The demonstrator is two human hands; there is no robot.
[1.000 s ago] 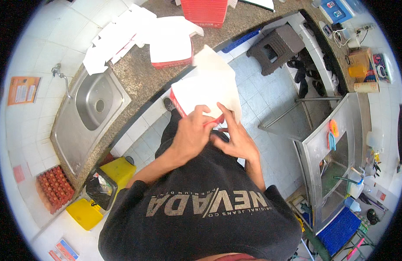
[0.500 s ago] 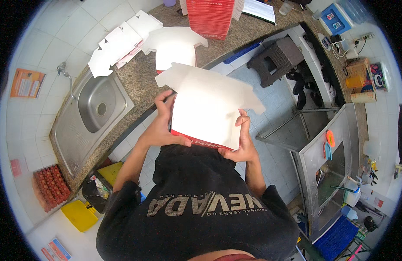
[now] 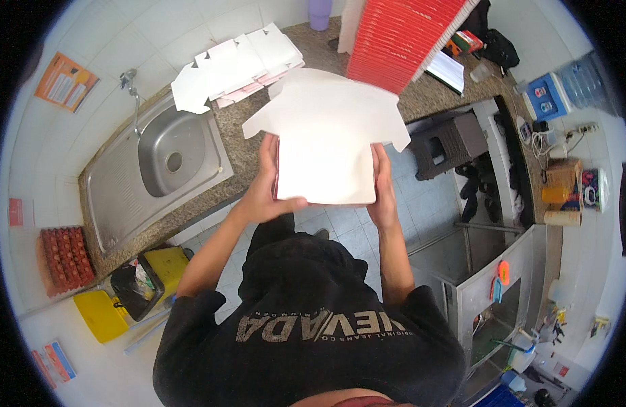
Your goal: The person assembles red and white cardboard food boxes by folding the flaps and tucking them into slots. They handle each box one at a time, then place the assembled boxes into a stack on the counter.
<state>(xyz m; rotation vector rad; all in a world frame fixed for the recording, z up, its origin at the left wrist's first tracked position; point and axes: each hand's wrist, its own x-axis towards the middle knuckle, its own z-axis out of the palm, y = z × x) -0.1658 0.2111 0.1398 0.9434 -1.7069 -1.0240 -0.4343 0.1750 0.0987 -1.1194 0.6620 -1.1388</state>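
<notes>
Between my two hands is a white-lined cardboard food box (image 3: pixel 326 166), its lid with side tabs standing open toward the counter. My left hand (image 3: pixel 269 186) grips the left wall, thumb along the near edge. My right hand (image 3: pixel 383 190) presses the right wall, fingers up the side. Beyond the box, flat white carton pieces (image 3: pixel 235 64) lie piled on the granite counter (image 3: pixel 241 139). To their right rises a tall red stack of cartons (image 3: pixel 401 44). The held box hides part of the counter behind it.
A steel sink (image 3: pixel 116 197) is set in the counter at left. Below it are egg trays (image 3: pixel 67 261) and a bin (image 3: pixel 133 292) with a black bag. A dark stool (image 3: pixel 455 146) stands under the right counter; a metal frame unit (image 3: pixel 462 271) is nearer.
My hands have carried the box forward toward the counter and levelled it, so its red front barely shows. The view has shifted, and the second box behind is now mostly or wholly hidden.
</notes>
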